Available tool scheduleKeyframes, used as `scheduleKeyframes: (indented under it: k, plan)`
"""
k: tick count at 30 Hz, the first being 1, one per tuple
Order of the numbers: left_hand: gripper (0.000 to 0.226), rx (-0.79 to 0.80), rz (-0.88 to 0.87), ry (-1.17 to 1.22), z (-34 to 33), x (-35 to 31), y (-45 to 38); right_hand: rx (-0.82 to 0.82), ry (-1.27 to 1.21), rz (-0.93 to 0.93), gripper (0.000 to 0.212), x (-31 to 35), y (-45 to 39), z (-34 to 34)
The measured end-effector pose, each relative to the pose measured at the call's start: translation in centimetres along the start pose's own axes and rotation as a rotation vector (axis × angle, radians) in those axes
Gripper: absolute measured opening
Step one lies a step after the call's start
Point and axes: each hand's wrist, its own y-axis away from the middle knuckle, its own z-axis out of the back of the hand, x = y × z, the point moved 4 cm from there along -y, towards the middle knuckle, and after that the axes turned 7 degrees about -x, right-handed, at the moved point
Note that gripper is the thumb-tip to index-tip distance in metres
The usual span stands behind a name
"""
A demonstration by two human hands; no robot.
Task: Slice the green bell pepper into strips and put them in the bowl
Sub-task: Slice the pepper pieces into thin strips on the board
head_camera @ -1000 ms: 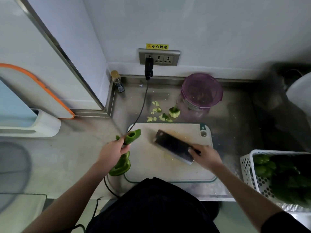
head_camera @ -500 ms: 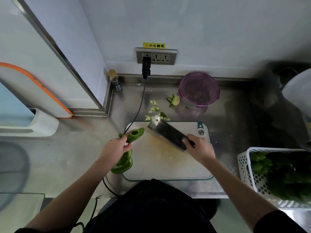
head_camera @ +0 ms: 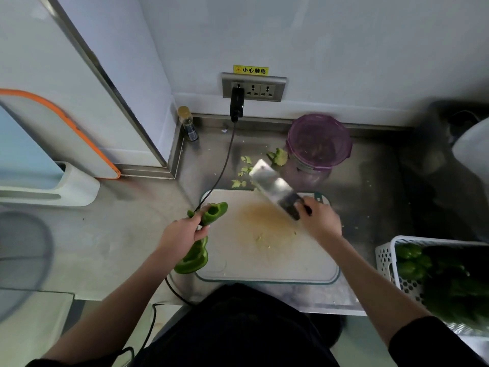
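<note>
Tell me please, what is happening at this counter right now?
A person is preparing a green bell pepper. The left hand holds the opened pepper pieces at the left edge of the cutting board. The right hand grips a cleaver, its blade reaching past the board's far edge among the pepper scraps on the counter. The purple bowl stands behind. No strips are cut yet.

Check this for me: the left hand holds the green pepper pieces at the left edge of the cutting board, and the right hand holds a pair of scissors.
Wrong on the tool. The head view shows the right hand gripping a cleaver, not scissors. The left hand does hold the green pepper pieces at the left edge of the cutting board.
</note>
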Motion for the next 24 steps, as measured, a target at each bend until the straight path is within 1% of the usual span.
scheduleKeyframes:
  k: [3,4,6,8,10,11,13,14,16,18,20,22,24]
  plan:
    - [0.051,0.012,-0.003,-0.020,0.1,0.0,0.2,0.183,0.005,0.218,0.027,2.7,1.4,-1.8]
    - [0.051,0.015,-0.007,-0.014,0.0,0.1,0.3,0.205,0.032,0.250,0.028,2.9,1.3,-2.4]
    - [0.053,0.039,-0.026,-0.028,-0.1,0.1,0.6,0.189,0.039,0.179,0.031,2.0,0.7,-2.8]
    - [0.053,0.050,-0.029,-0.039,-0.3,0.1,0.9,0.139,0.036,0.016,0.033,-0.6,0.1,-2.4]
    - [0.052,0.034,-0.009,-0.038,-0.6,0.1,1.0,0.046,0.005,-0.136,0.032,-2.8,0.1,-1.1]
    - [0.051,0.028,0.001,-0.039,-0.8,0.0,1.0,-0.012,-0.028,-0.174,0.032,-3.3,0.6,-0.3]
    - [0.050,0.028,0.005,-0.032,-1.1,-0.5,0.9,-0.061,-0.160,-0.186,0.028,-3.0,2.3,0.1]
    - [0.049,0.025,0.002,-0.017,-1.3,-0.8,1.0,-0.039,-0.243,-0.176,0.024,-2.1,3.7,-0.2]
    - [0.048,0.008,0.005,0.026,-1.4,-1.2,0.9,0.071,-0.337,-0.130,0.021,0.1,6.7,-1.7]
    - [0.045,-0.012,0.020,0.043,-1.4,-1.3,0.8,0.183,-0.325,-0.089,0.021,1.4,8.9,-4.0]
    - [0.044,-0.017,0.019,0.016,-1.2,-1.3,0.7,0.217,-0.257,-0.107,0.021,0.9,9.7,-5.6]
    - [0.047,-0.019,-0.007,-0.017,-0.9,-1.5,0.9,0.157,-0.261,-0.197,0.021,-0.6,9.5,-5.7]
    - [0.046,-0.018,-0.021,-0.060,-0.7,-1.8,1.0,0.007,-0.195,-0.296,0.022,-2.7,8.7,-3.9]
